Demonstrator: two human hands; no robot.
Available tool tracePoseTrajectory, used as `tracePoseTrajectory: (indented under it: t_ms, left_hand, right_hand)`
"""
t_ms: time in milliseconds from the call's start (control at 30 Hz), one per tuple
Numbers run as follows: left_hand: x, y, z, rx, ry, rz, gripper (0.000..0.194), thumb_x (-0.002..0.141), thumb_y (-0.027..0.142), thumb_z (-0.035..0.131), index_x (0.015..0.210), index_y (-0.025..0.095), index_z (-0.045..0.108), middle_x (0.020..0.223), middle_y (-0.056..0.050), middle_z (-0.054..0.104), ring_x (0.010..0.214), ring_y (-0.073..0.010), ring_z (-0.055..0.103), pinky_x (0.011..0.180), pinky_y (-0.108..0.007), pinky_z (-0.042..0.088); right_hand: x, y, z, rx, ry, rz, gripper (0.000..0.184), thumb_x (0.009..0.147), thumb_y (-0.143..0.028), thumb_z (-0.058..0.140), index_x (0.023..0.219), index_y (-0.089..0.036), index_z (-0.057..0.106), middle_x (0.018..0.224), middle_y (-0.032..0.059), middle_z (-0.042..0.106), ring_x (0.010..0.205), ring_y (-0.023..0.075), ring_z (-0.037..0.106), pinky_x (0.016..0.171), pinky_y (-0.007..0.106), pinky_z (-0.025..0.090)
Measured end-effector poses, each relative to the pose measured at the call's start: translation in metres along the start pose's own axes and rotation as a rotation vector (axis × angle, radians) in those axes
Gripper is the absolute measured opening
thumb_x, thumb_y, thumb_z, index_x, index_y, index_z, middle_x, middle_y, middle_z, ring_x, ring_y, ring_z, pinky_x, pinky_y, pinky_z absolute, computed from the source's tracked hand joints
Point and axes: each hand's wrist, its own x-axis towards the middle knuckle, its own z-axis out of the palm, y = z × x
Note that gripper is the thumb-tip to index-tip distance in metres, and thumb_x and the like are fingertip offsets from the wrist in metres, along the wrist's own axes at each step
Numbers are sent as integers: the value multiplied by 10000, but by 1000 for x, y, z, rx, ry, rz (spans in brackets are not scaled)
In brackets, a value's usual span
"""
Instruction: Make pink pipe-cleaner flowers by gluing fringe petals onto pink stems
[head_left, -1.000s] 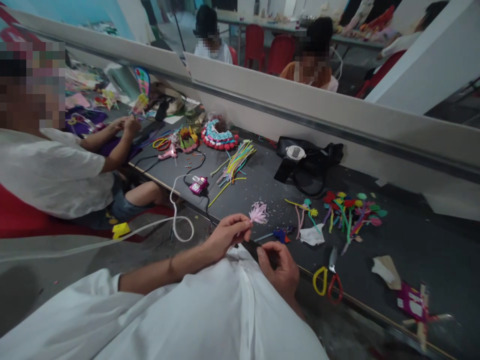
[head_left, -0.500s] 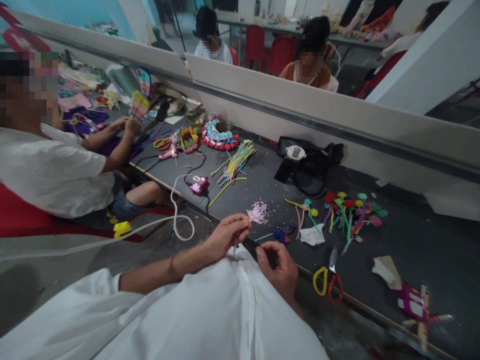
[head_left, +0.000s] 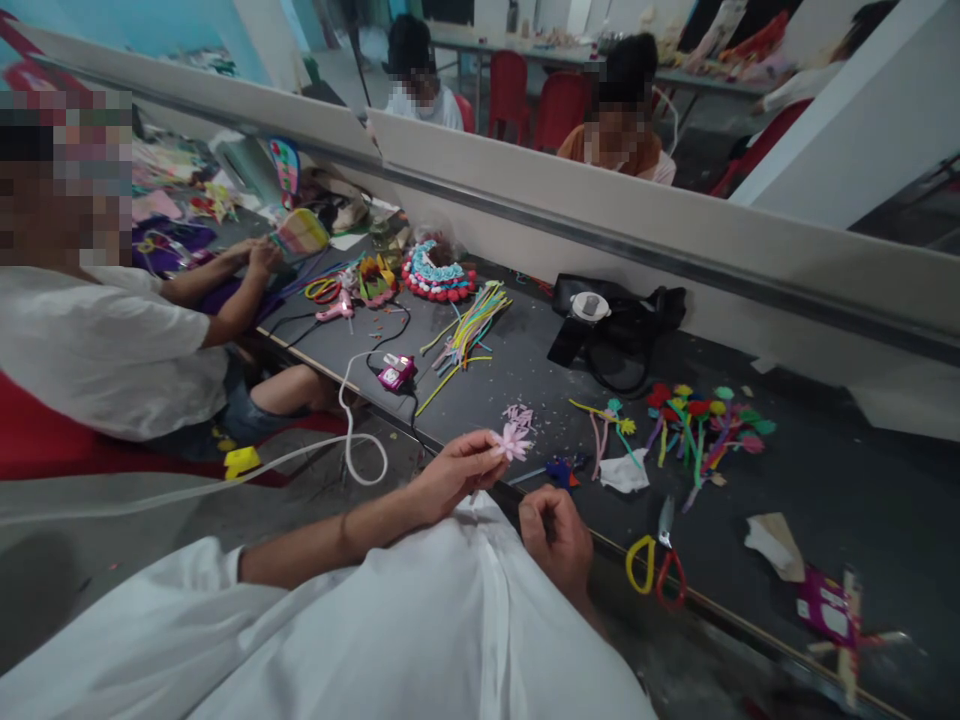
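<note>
My left hand (head_left: 457,478) pinches a pale pink flower (head_left: 513,441) between thumb and fingertips, its petals spread outward over the table's front edge. Just to the right, my right hand (head_left: 556,540) is curled closed at the edge; whatever its fingers hold, if anything, is hidden. Small pink scraps (head_left: 518,415) lie on the dark tabletop behind the flower. A blue and orange object (head_left: 564,472) rests beyond my right hand. Farther right, scissors (head_left: 666,520) with one yellow and one red handle hang partly over the edge.
Fuzzy-stemmed flowers (head_left: 697,410) and a white crumpled piece (head_left: 625,473) lie to the right. A bundle of coloured stems (head_left: 474,325), a purple box (head_left: 396,372) and a black bag (head_left: 645,315) are behind. At left, a seated person (head_left: 97,345) holds a fan-shaped piece.
The pink flower has turned in my left fingers, and its petals now face me more. My right hand has drawn slightly away, its fingers curling in. The neighbour's fan-shaped piece has tipped rightward.
</note>
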Motion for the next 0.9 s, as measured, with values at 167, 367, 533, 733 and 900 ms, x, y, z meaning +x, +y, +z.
tracePoseTrajectory:
  t_ms: [167, 367, 533, 733, 900]
  left_hand:
    - [3, 1, 1, 93, 26, -24, 251, 785, 353, 714, 757, 136, 592, 669, 7, 537, 547, -56, 393, 515, -208, 250]
    - [7, -2, 0, 175, 121, 4, 265, 776, 377, 691, 733, 126, 616, 518, 56, 422, 440, -39, 279, 437, -216, 151]
    - [7, -2, 2, 278, 229, 23, 274, 762, 385, 687, 715, 121, 627, 454, 71, 375, 406, -37, 254, 413, -215, 131]
    - [7, -1, -2, 180, 245, -56, 258, 722, 366, 710, 709, 125, 619, 488, 54, 436, 393, -32, 281, 391, -208, 133]
    - [8, 3, -7, 90, 210, -147, 195, 750, 304, 665, 710, 129, 591, 513, 56, 419, 386, -24, 256, 390, -208, 121]
  right_hand:
    - [0, 14, 1, -76, -16, 27, 236, 924, -340, 467, 724, -215, 482, 655, -41, 545, 600, 107, 516, 606, 211, 410]
    - [9, 100, 6, -418, 11, 284, 324, 932, -449, 369, 831, -196, 545, 783, 38, 624, 726, 176, 578, 712, 282, 447]
    - [5, 169, -1, -652, 42, 418, 392, 838, -322, 462, 1128, -80, 568, 1065, 209, 613, 1026, 318, 547, 912, 439, 394]
    - [-14, 208, 0, -849, 11, 572, 515, 830, -316, 485, 1263, -37, 510, 1148, 283, 559, 1060, 383, 525, 831, 471, 416]
    - [-20, 227, 7, -874, -63, 596, 495, 844, -359, 501, 1245, -69, 520, 1119, 235, 588, 1013, 337, 573, 833, 417, 431]
